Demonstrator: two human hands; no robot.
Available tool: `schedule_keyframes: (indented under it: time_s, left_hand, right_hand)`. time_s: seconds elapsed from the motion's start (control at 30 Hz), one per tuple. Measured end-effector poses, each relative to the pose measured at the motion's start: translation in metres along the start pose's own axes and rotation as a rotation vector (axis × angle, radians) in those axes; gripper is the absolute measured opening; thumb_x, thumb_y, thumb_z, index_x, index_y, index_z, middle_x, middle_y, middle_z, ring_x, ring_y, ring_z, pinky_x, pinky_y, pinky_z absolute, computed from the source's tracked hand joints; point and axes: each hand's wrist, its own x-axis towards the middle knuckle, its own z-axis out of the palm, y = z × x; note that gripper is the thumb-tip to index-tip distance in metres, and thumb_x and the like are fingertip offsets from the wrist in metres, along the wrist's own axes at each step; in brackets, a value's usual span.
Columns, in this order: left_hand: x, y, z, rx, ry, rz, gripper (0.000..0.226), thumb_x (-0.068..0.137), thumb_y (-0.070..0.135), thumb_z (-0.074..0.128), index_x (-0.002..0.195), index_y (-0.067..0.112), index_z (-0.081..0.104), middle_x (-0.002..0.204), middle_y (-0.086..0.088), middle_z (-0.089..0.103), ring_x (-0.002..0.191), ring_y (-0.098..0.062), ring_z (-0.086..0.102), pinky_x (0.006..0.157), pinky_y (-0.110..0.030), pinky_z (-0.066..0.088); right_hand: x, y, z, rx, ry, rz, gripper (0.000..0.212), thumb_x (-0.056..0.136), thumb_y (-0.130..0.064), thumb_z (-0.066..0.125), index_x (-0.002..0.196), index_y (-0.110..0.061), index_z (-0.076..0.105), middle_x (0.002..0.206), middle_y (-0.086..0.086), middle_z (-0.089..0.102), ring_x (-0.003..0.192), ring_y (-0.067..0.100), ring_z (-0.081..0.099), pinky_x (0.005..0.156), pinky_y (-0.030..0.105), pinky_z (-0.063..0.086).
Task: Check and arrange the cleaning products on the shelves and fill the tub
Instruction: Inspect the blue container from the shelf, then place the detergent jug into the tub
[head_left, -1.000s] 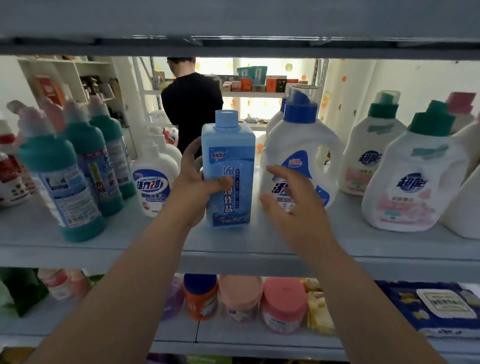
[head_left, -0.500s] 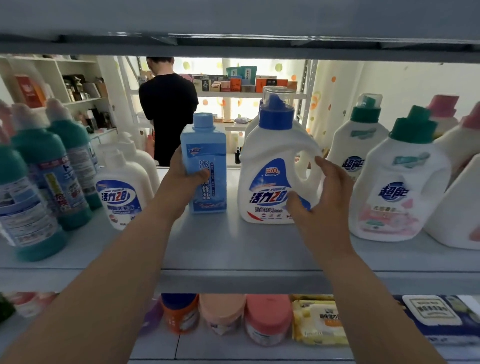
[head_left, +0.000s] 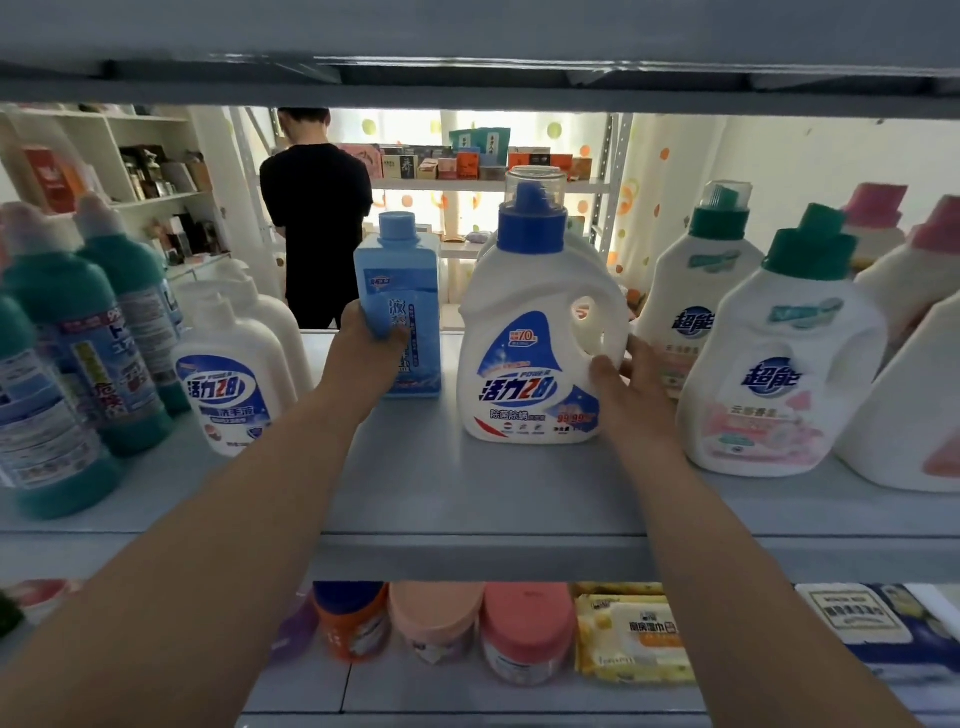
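1. While I watch from the head camera, the far left of the shelf (head_left: 467, 493) holds teal bottles (head_left: 62, 374), upright and packed close together.
2. Just right of them stand white soap bottles (head_left: 228, 384) with blue labels, one behind the other.
3. My operator's left hand (head_left: 363, 353) comes next. Its fingers (head_left: 363, 319) are wrapped round the lower left side of the blue bottle (head_left: 410, 312), gripping it.
4. That blue bottle is upright, towards the back of the shelf, between the soap bottles and the jug (head_left: 535, 338). Its base sits at shelf level, but I cannot tell whether it bears on the shelf.
5. Standing upright on the shelf with its label facing me, the jug is white with a blue cap under a clear cover.
6. On the jug's handle side I see the right hand (head_left: 628, 395) clasping it, thumb on the front face and fingers curled behind the handle.
7. Green-cap jugs (head_left: 779, 364) stand just right of that hand, and pink-cap jugs (head_left: 914, 405) fill the far right.
8. Below, on the lower shelf (head_left: 311, 691), jars (head_left: 524, 629) sit beside packs of wipes (head_left: 628, 639).
9. Beyond the shelf a person (head_left: 317, 218) in black stands facing away.
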Motion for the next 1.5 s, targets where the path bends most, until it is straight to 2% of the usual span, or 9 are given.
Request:
schedule_keyframes:
  time_s: [0.33, 0.6, 0.83, 0.97, 1.03, 1.1, 1.2, 1.33, 1.5]
  left_hand:
    - [-0.105, -0.006, -0.017, 0.138, -0.242, 0.02, 0.058, 0.101, 0.039, 0.055, 0.153, 0.026, 0.03, 0.142, 0.005, 0.047, 0.12, -0.011, 0.048, 0.095, -0.028, 0.036]
    - [-0.167, 0.0, -0.05, -0.025, -0.419, 0.124, 0.031, 0.104, 0.03, 0.053, 0.128, 0.042, 0.038, 0.116, 0.03, 0.052, 0.089, 0.025, 0.057, 0.066, 0.004, 0.042]
    - [-0.218, -0.016, -0.097, -0.442, -0.467, -0.006, 0.05, 0.082, 0.04, 0.063, 0.131, 0.041, 0.05, 0.123, 0.009, 0.068, 0.106, -0.018, 0.072, 0.077, -0.036, 0.063]
    - [-0.251, -0.032, -0.108, -0.767, -0.535, -0.19, 0.048, 0.081, 0.033, 0.074, 0.126, 0.025, 0.056, 0.11, -0.006, 0.077, 0.092, -0.026, 0.076, 0.063, -0.037, 0.062]
    - [-0.265, -0.044, -0.11, -0.816, -0.583, -0.203, 0.08, 0.063, 0.049, 0.089, 0.129, 0.019, 0.056, 0.114, -0.013, 0.075, 0.093, -0.032, 0.075, 0.058, -0.037, 0.061]
    - [-0.278, -0.055, -0.114, -0.84, -0.573, -0.219, 0.105, 0.043, 0.059, 0.095, 0.131, 0.018, 0.055, 0.119, -0.014, 0.073, 0.101, -0.035, 0.073, 0.066, -0.042, 0.062]
    - [-0.299, -0.069, -0.112, -0.802, -0.489, -0.157, 0.085, 0.055, 0.046, 0.089, 0.131, 0.026, 0.057, 0.121, -0.01, 0.072, 0.111, -0.035, 0.07, 0.083, -0.048, 0.061]
    - [-0.339, -0.057, -0.104, -0.485, -0.418, 0.115, 0.062, 0.072, 0.06, 0.072, 0.126, 0.04, 0.048, 0.124, 0.01, 0.061, 0.105, -0.005, 0.066, 0.076, -0.021, 0.057]
    - [-0.362, -0.046, -0.102, -0.469, -0.504, 0.206, 0.025, 0.107, 0.029, 0.041, 0.12, 0.031, 0.063, 0.123, 0.008, 0.058, 0.098, 0.009, 0.061, 0.074, -0.007, 0.05]
  right_hand:
    - [-0.04, 0.001, -0.007, 0.082, -0.023, -0.013, 0.028, 0.103, -0.04, 0.053, 0.13, -0.037, 0.047, 0.115, -0.013, 0.067, 0.082, -0.009, 0.068, 0.056, 0.008, 0.049]
    - [-0.101, -0.006, 0.013, 0.23, -0.002, -0.033, 0.016, 0.104, -0.043, 0.054, 0.12, -0.042, 0.053, 0.115, -0.004, 0.071, 0.093, 0.008, 0.074, 0.079, 0.038, 0.062]
    - [-0.169, -0.029, 0.017, 0.357, 0.0, 0.0, 0.012, 0.105, -0.042, 0.053, 0.105, -0.048, 0.063, 0.099, -0.007, 0.078, 0.09, 0.017, 0.077, 0.088, 0.051, 0.061]
    - [-0.208, -0.026, 0.023, 0.399, -0.047, 0.126, 0.019, 0.105, -0.044, 0.053, 0.112, -0.032, 0.066, 0.094, -0.002, 0.079, 0.086, 0.02, 0.077, 0.088, 0.054, 0.061]
    - [-0.225, -0.019, 0.026, 0.358, -0.045, 0.183, 0.02, 0.105, -0.047, 0.051, 0.111, -0.035, 0.066, 0.093, -0.002, 0.079, 0.086, 0.02, 0.077, 0.088, 0.055, 0.061]
    - [-0.243, -0.012, 0.029, 0.285, -0.038, 0.183, 0.021, 0.106, -0.048, 0.048, 0.113, -0.036, 0.063, 0.089, -0.006, 0.078, 0.081, 0.015, 0.077, 0.079, 0.045, 0.064]
    - [-0.268, -0.001, 0.032, 0.102, 0.013, 0.049, 0.025, 0.106, -0.047, 0.046, 0.129, -0.042, 0.054, 0.092, -0.014, 0.074, 0.081, 0.003, 0.072, 0.066, 0.026, 0.058]
    - [-0.301, 0.021, 0.04, 0.086, -0.068, -0.026, 0.079, 0.08, -0.084, 0.058, 0.149, -0.054, 0.036, 0.145, -0.008, 0.054, 0.134, 0.017, 0.053, 0.108, 0.05, 0.049]
    - [-0.326, 0.031, 0.02, 0.708, -0.218, 0.212, 0.126, 0.048, -0.071, 0.092, 0.149, -0.015, 0.043, 0.133, 0.011, 0.068, 0.119, 0.029, 0.068, 0.087, 0.044, 0.06]
